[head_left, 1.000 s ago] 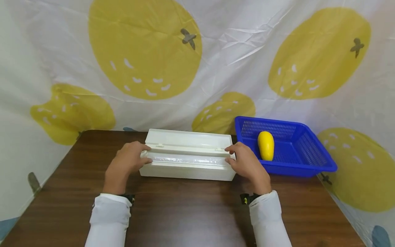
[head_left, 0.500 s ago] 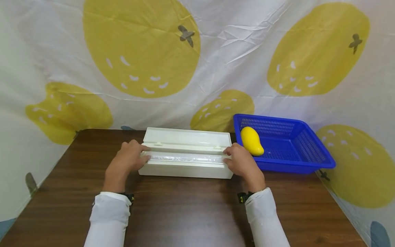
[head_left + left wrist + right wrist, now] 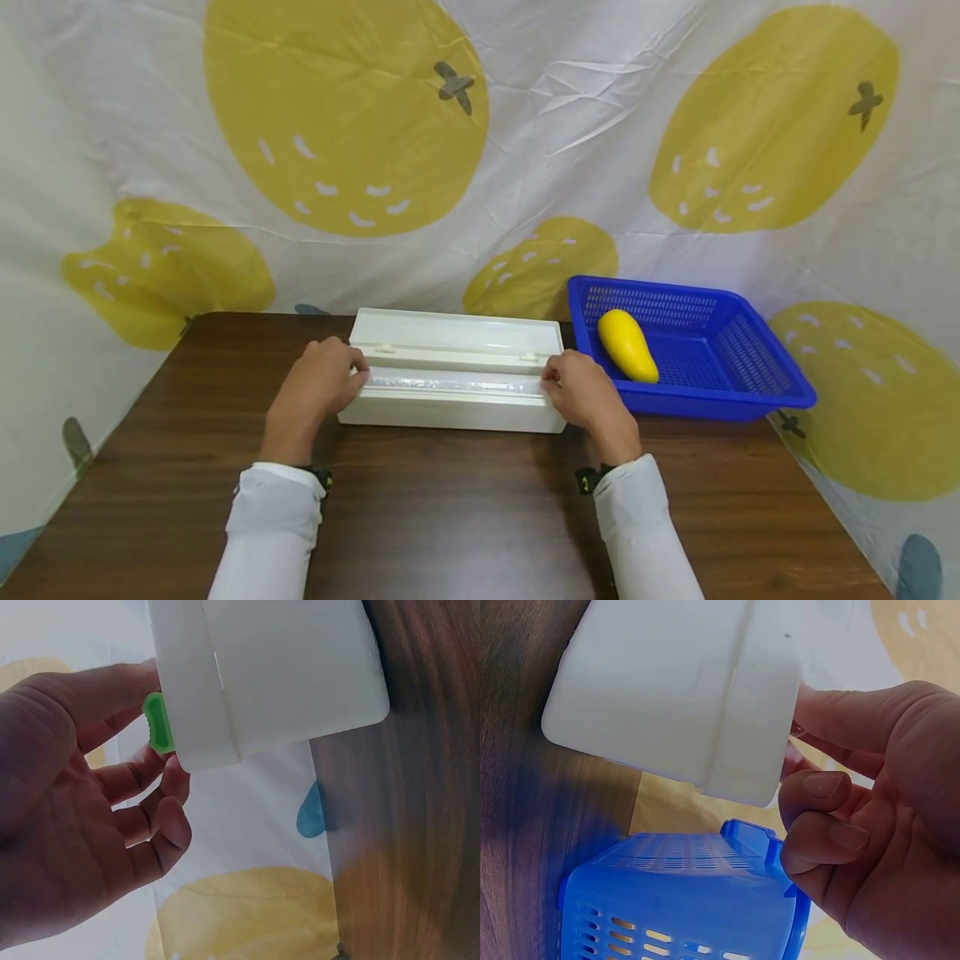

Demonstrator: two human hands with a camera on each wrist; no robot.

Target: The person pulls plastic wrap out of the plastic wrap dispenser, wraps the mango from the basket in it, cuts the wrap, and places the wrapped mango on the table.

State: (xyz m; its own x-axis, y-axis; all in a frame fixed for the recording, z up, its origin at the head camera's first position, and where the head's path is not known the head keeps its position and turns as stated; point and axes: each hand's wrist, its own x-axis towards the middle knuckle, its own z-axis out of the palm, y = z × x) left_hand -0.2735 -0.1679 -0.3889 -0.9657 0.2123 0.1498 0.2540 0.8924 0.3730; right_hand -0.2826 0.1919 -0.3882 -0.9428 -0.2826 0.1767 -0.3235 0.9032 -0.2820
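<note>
A long white cling film dispenser box (image 3: 450, 413) stands on the table with its lid (image 3: 457, 335) tilted back. Clear cling film (image 3: 457, 382) stretches along its opening. At the left end, my left hand (image 3: 318, 390) pinches the film between thumb and index finger. My right hand (image 3: 587, 393) pinches it at the right end. From the left wrist, a green plastic piece (image 3: 158, 724) shows at the box's edge beside the fingers. In the right wrist view the box's end wall (image 3: 660, 697) hides the fingertips, and two other fingers lie curled.
A blue perforated basket (image 3: 712, 406) stands right of the box, close to my right hand. Inside it, near its left side, lies a yellow mango (image 3: 628, 346). A patterned cloth (image 3: 555, 158) hangs behind the brown wooden table (image 3: 442, 517).
Thumb and index finger of both hands have closed together on the film. In the basket, the mango rolled left, then partly back right. The box has stayed put.
</note>
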